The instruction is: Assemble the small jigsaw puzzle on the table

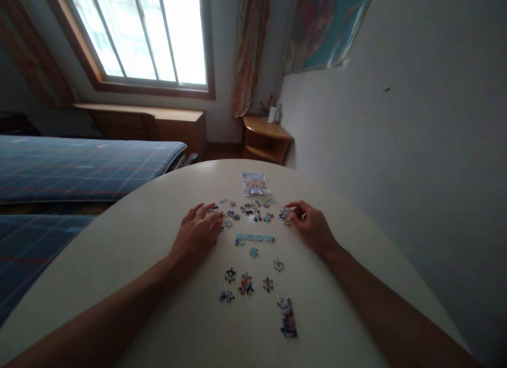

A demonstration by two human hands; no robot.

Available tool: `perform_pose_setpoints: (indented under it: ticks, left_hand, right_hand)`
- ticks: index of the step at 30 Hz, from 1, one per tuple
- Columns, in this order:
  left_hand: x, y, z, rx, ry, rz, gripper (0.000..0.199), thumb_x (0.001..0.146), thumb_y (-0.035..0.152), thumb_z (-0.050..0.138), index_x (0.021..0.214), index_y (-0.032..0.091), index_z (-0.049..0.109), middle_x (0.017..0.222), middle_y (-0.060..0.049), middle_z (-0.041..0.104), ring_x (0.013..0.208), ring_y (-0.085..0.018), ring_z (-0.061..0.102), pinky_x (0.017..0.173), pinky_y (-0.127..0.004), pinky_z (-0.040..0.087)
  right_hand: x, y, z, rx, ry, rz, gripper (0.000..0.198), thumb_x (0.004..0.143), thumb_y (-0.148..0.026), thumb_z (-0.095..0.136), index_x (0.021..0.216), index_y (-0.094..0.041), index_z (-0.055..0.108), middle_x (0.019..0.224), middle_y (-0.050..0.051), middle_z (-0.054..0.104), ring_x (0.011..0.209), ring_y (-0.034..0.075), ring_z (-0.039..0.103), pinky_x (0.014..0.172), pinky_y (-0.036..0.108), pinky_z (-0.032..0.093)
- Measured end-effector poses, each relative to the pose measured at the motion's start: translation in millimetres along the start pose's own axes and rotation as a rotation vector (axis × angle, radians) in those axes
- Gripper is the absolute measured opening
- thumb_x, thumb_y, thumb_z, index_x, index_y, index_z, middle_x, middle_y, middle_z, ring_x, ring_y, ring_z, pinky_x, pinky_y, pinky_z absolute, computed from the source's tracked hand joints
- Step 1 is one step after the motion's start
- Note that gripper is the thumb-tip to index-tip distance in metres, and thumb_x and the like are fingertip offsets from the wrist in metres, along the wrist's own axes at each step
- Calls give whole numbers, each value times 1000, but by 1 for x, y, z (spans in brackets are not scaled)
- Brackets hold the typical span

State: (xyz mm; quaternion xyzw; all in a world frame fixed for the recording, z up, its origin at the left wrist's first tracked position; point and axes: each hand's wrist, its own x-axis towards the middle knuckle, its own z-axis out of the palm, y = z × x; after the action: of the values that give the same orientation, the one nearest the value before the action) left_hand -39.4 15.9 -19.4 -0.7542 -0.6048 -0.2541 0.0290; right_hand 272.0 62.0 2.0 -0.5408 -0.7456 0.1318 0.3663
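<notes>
My left hand (199, 228) lies low over the left end of a scatter of small jigsaw puzzle pieces (251, 209), fingers spread and partly covering some pieces. At the right end, my right hand (312, 223) has its thumb and index finger curled at a puzzle piece (284, 215); the fingertips partly hide it. Between the hands is a joined strip of puzzle pieces (255, 238) with a light blue edge. A single light blue piece (254, 252) lies just below it. Closer to me is a joined dark, purplish section (288, 318).
All of this rests on a round white table (178, 315). Beyond the pieces lies a picture sheet or packet (255, 184). Several loose pieces, including a red one (245, 283), lie nearer me. A plaid mattress (79, 167) stands left; a wall (415, 172) is at right.
</notes>
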Motion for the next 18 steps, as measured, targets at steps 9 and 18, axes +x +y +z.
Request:
perform_pose_setpoints:
  ticks: [9,18]
  left_hand:
    - [2,8,-7,-15,9,76,25,92,18,54,110,24,70,116,-5,72,125,-33,51,102,-56,42]
    - [2,10,-4,25,4,88,23,95,21,53,112,25,68,112,-6,72,114,-31,57,95,-49,46]
  right_hand:
    - [0,1,1,-7,-6,-10,23,85,-31,55,99,-19,69,66,0,63,56,14,54,57,26,42]
    - [-1,-1,0,7,-28,1,22,84,-30,56,99,-19,69,67,0,65,56,14,55,57,26,43]
